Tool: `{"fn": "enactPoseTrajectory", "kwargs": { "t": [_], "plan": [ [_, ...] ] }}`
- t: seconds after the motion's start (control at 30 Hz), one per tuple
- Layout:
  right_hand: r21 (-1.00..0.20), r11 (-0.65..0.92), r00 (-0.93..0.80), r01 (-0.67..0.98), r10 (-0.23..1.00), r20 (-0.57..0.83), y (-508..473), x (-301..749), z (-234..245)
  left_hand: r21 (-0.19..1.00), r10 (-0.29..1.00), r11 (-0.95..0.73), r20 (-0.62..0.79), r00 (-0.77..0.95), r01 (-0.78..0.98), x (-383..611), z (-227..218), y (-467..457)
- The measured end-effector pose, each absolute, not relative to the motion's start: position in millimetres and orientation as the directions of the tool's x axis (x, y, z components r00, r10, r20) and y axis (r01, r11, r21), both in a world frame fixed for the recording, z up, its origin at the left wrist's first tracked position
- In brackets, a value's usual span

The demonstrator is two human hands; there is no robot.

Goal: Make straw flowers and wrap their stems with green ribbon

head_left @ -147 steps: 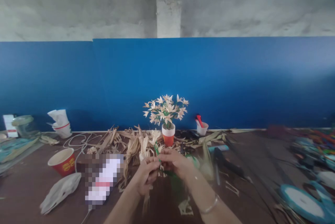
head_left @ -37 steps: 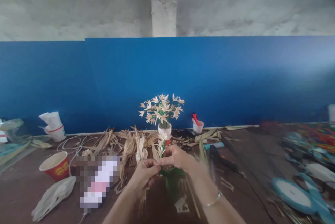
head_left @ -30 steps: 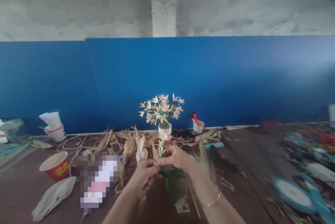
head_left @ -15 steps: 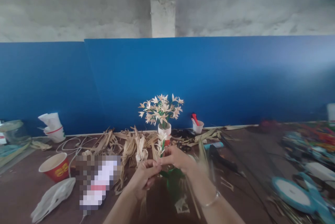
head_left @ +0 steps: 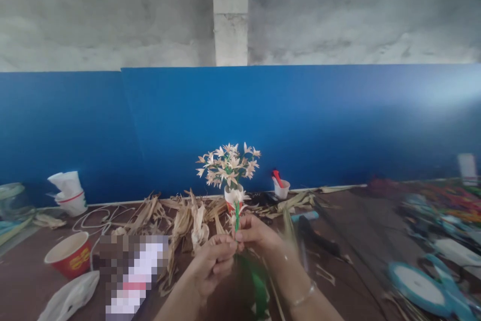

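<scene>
Nearest, at the bottom edge, two bare forearms, a thin bracelet (head_left: 302, 297) on the right wrist. Just beyond, left hand (head_left: 212, 261) curled, fingertips pressed together on the green stem (head_left: 236, 215) right beside the other hand's grip. Right hand (head_left: 256, 233) touching the left, thumb and forefinger pinched tight on the same stem. Stem held upright above both hands, a small pale flower (head_left: 236, 195) at its top, lined up with the far pot. Below the hands, a green ribbon (head_left: 259, 286) hanging down toward the near edge. Underneath, a dark brown table (head_left: 361, 231), cluttered. Near left: a white crumpled bag (head_left: 69, 301), a red paper cup (head_left: 67, 259) just behind it. Near right: a teal tape roll (head_left: 417, 281), blurred. Right of the hands, a black tool (head_left: 317, 240) lying flat. Farther back, left of the stem, a loose heap of dried husks (head_left: 184, 213). Behind the held flower, a pot of pale straw flowers (head_left: 227, 163), close to the wall. To its right, a small white cup (head_left: 281, 190) with a red-handled thing inside. Far left, stacked white cups (head_left: 69, 193). Far right, blurred coloured clutter, not clear enough to tell apart. Behind everything, a blue panel (head_left: 319, 120) along the table's far edge, then a grey concrete wall (head_left: 112, 10) with a square pillar (head_left: 230, 10) in the middle.
</scene>
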State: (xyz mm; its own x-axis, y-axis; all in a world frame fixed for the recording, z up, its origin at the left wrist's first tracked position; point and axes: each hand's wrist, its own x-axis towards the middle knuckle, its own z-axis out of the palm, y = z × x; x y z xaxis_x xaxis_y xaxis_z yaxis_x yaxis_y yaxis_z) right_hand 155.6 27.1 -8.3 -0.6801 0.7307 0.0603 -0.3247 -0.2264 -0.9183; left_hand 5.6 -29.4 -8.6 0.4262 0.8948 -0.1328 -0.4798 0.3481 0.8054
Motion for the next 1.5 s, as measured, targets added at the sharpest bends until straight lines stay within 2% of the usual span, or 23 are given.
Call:
{"fn": "enactPoseTrajectory", "kwargs": {
  "t": [0.17, 0.33, 0.57, 0.8, 0.9, 0.97, 1.07, 1.13, 1.27, 1.4, 1.5],
  "plan": [
    [-0.938, -0.113, -0.615, -0.328, 0.779, 0.121, 28.6, 171.2, 10.4, 0.870, 0.883, 0.312, -0.117, 0.455, -0.382, 10.9, 10.9, -19.0],
    [-0.973, -0.055, -0.628, -0.224, 0.772, 0.101, 25.0, 179.8, 25.6, 0.912, 0.914, 0.240, -0.096, 0.394, -0.334, 16.8, 16.2, -13.5],
    [-0.980, -0.038, -0.643, -0.195, 0.759, 0.098, 25.2, 184.0, 19.9, 0.996, 0.946, 0.085, -0.071, 0.317, -0.029, 14.5, 25.0, -20.7],
    [-0.991, -0.062, -0.679, -0.118, 0.733, 0.034, 22.2, 185.5, 24.7, 0.929, 0.928, -0.196, 0.072, 0.365, 0.314, 8.0, 38.5, -27.7],
    [-0.993, -0.083, -0.678, -0.080, 0.735, -0.007, 22.4, 185.3, 24.9, 0.882, 0.917, -0.303, 0.167, 0.361, 0.362, 6.3, 38.9, -29.4],
    [-0.995, -0.075, -0.672, -0.062, 0.740, -0.014, 23.2, 186.2, 23.7, 0.907, 0.935, -0.239, 0.119, 0.334, 0.346, 5.7, 35.4, -28.5],
    [-0.996, -0.063, -0.664, -0.063, 0.748, -0.006, 23.7, 188.7, 22.3, 0.962, 0.953, 0.038, -0.116, 0.280, 0.269, 7.4, 28.3, -25.5],
    [-0.995, -0.050, -0.671, -0.081, 0.741, 0.017, 23.3, 189.9, 22.4, 0.972, 0.940, 0.145, -0.194, 0.281, 0.187, 10.1, 25.7, -23.6],
    [-0.993, -0.029, -0.697, -0.113, 0.714, 0.058, 21.6, 189.3, 25.4, 0.975, 0.920, 0.173, -0.210, 0.330, 0.138, 14.2, 28.5, -22.5],
    [-0.996, -0.050, -0.685, -0.078, 0.728, 0.017, 18.6, 187.1, 29.8, 0.975, 0.916, 0.150, -0.200, 0.347, 0.166, 12.5, 32.3, -23.0],
    [-0.998, -0.032, -0.659, -0.061, 0.752, 0.016, 17.0, 187.1, 30.9, 0.981, 0.908, 0.178, -0.195, 0.371, 0.080, 10.6, 31.1, -22.7]
  ]
}}
